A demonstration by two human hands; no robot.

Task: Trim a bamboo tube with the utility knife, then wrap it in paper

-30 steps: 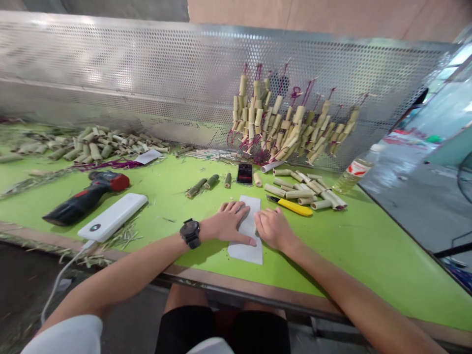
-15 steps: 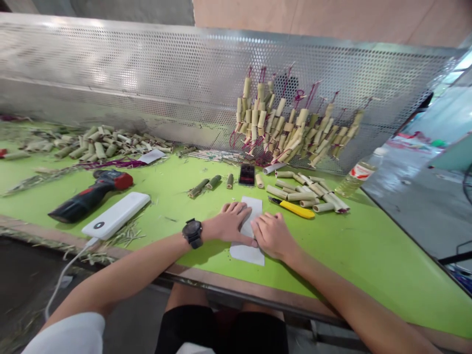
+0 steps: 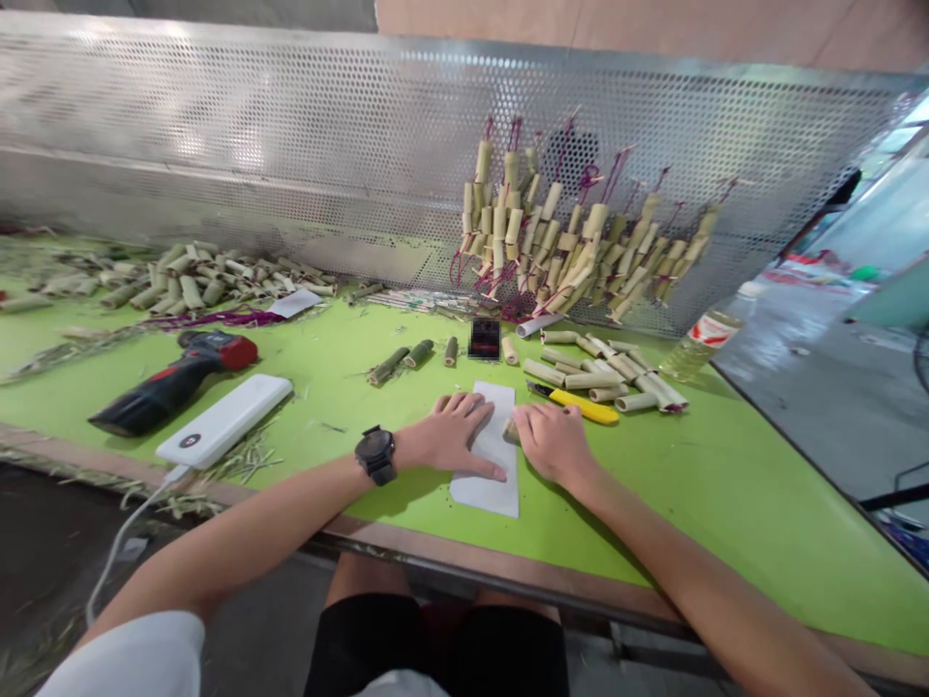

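My left hand (image 3: 461,436) lies flat with spread fingers on a white sheet of paper (image 3: 494,494), pressing it to the green table. A dark watch sits on that wrist. My right hand (image 3: 552,440) is closed around a short bamboo tube (image 3: 511,431), whose end shows past the fingers over the right edge of the sheet. Just beyond this hand lies a yellow utility knife (image 3: 584,405). Behind the sheet are a small dark square object (image 3: 485,339), blurred out, and a few loose bamboo pieces (image 3: 419,354).
Cut bamboo tubes (image 3: 610,373) lie at right by a bottle of yellowish liquid (image 3: 701,344). Strung bamboo bundles (image 3: 566,232) hang on a perforated metal panel (image 3: 326,145). At left are a cordless drill (image 3: 178,378), a white power bank (image 3: 224,421) and a bamboo pile (image 3: 195,281).
My right hand has shifted slightly up and to the right over the sheet, and the bamboo tube's end now shows. The left hand keeps its place on the paper.
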